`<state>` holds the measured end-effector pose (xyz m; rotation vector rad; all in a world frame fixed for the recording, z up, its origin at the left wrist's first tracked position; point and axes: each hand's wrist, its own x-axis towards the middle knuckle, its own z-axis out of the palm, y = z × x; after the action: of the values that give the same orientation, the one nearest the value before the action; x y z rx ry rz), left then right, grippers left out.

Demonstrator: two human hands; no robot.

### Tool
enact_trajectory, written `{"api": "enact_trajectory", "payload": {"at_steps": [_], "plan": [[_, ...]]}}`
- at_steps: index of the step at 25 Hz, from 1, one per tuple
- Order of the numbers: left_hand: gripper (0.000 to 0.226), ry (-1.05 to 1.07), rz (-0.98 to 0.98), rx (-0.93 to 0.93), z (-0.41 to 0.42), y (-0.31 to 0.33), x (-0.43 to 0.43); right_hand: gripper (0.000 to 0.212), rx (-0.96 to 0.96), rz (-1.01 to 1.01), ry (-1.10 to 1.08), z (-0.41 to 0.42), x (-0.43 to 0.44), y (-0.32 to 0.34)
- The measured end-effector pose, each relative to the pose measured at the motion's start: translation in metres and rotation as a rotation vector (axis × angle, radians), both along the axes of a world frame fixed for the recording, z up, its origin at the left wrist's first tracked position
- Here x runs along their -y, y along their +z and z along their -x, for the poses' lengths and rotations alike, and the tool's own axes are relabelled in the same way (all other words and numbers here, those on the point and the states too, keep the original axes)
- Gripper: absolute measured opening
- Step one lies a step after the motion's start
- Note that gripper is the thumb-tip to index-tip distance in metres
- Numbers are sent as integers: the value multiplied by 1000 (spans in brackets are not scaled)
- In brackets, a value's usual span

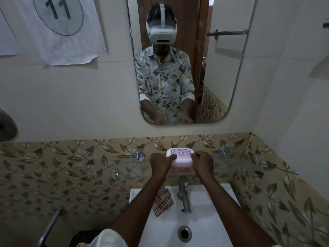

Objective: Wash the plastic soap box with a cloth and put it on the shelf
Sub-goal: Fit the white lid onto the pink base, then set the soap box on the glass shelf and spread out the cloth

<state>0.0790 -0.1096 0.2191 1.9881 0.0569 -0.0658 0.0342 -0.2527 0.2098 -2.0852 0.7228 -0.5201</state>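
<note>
A pink and white plastic soap box (180,156) with a printed lid rests on the clear glass shelf (236,161) above the sink. My left hand (161,163) grips its left end and my right hand (202,162) grips its right end. Both sets of fingers curl around the box edges. A checked cloth (162,202) lies crumpled on the sink's back left ledge, below my left forearm.
The white sink (210,227) with its drain (184,233) sits below, and a steel tap (184,196) stands at its back. A mirror (222,77) hangs above the shelf. A metal pipe (51,225) runs at lower left. Leaf-patterned tiles cover the wall.
</note>
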Motion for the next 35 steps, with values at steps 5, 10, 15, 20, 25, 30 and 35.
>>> {"api": "enact_trajectory", "payload": {"at_steps": [5, 10, 15, 20, 25, 30, 35], "plan": [[57, 17, -16, -62, -22, -11, 8, 24, -36, 76, -10, -16, 7, -6], [62, 24, -44, -55, -25, -22, 9, 25, 19, 104, -9, -18, 9, -20], [31, 176, 17, 296, 12, -13, -15, 18, 328, 20, -119, 10, -4, -27], [19, 345, 105, 331, 64, -96, -76, 20, 202, 131, 363, 58, -58, -110], [13, 376, -37, -84, 79, -172, -101, 39, -493, 91, 333, 21, -98, -209], [33, 189, -48, -359, 102, -219, -117, 63, -525, -210, -11, -25, -106, -240], [44, 158, 284, -571, 92, -223, -118, 28, -274, -292, 137, -32, -112, -225]]}}
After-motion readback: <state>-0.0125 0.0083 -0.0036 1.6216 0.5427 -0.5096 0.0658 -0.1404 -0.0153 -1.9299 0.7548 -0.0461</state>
